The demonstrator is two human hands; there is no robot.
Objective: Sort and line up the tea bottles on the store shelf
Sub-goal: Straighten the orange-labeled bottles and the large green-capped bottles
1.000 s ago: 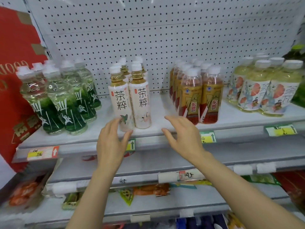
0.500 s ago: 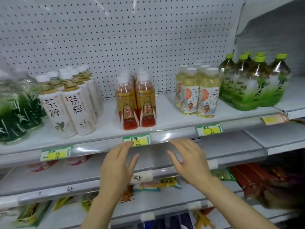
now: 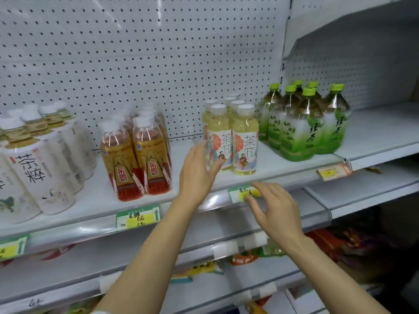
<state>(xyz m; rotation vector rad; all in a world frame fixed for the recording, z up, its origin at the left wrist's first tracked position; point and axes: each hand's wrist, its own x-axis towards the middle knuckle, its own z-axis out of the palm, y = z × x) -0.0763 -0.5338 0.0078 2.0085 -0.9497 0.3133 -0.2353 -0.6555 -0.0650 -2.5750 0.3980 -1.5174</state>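
Pale yellow tea bottles (image 3: 231, 137) upright in rows on the white shelf (image 3: 267, 164), left hand (image 3: 197, 173) open with fingertips against the front-left bottle, right hand (image 3: 274, 209) open over the price tag (image 3: 242, 193), green-capped bottles (image 3: 303, 123) alongside.

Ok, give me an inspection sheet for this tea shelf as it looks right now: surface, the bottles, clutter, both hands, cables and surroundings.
Surface: white shelf with bare gaps between the bottle groups.
Job's things: four upright groups, left to right: white-label tea bottles, amber bottles with gold-and-red labels, pale yellow tea bottles, green-capped green tea bottles.
Clutter: nothing seen.
Grippers: left hand open, fingers against the front-left pale yellow bottle; right hand open, empty, in front of a yellow price tag.
Cables: nothing seen.
Surroundings: white pegboard back panel; packaged goods on the lower shelves, too blurred to identify.
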